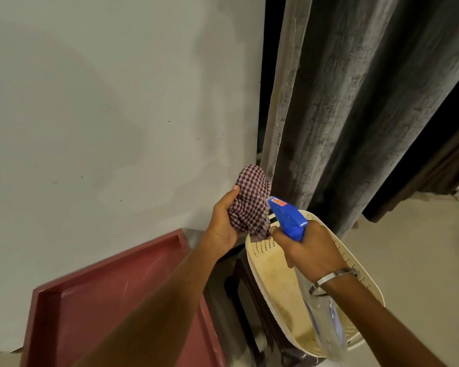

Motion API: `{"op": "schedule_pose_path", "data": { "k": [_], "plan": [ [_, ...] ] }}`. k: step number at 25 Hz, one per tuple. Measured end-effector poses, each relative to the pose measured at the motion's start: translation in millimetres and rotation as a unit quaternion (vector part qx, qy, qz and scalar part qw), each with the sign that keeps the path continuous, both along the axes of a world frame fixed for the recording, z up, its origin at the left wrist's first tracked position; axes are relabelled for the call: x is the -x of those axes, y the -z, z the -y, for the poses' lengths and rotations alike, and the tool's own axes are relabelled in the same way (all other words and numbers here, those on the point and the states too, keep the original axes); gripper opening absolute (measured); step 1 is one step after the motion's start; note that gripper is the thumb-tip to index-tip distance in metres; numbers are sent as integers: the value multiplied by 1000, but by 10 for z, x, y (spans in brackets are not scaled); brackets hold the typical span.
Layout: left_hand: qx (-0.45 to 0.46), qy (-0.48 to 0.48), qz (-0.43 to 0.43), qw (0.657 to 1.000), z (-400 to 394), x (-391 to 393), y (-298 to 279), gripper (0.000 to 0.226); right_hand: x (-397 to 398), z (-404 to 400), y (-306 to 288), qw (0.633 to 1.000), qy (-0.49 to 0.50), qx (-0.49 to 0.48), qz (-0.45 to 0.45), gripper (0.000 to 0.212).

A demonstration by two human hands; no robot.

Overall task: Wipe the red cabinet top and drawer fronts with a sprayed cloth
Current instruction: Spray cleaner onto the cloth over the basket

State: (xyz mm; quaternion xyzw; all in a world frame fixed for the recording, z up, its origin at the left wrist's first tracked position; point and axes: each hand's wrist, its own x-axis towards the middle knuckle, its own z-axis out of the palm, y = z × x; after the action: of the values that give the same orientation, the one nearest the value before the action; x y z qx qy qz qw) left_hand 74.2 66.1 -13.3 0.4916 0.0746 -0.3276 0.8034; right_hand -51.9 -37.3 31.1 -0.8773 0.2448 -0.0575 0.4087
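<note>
Your left hand grips bunched checked cloth, maroon-and-white weave, raised before pale wall. Your right hand holds spray bottle: blue trigger head, red label unreadable, clear body, nozzle at cloth. Red cabinet top, smooth, raised rim, sits lower left. Cream perforated basket beneath hands; grey textured curtain behind.

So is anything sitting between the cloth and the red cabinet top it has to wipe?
Nothing visible does. The checked cloth, bunched in the left hand, is above the cabinet's far right corner, and the visible part of the red cabinet top lies bare.
</note>
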Motion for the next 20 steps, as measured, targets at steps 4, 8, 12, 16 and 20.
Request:
{"op": "schedule_pose_path", "data": {
  "k": [4,8,12,16,20],
  "plan": [
    [9,-6,8,1000,-21,-27,4,40,10,41,70,1000,5,-26,3,32],
    [24,-1,8,1000,-49,-47,-23,39,-15,114,99,999,20,-34,13,28],
    [19,-6,15,1000,-58,-88,-38,43,-16,107,84,1000,1,-14,-3,32],
    [2,-6,21,1000,-25,-125,-61,45,-20,-4,87,998,-60,-8,2,33],
    [1,-2,27,1000,-10,-180,-61,45,-12,-68,158,995,-94,18,-12,22]
  ]
}}
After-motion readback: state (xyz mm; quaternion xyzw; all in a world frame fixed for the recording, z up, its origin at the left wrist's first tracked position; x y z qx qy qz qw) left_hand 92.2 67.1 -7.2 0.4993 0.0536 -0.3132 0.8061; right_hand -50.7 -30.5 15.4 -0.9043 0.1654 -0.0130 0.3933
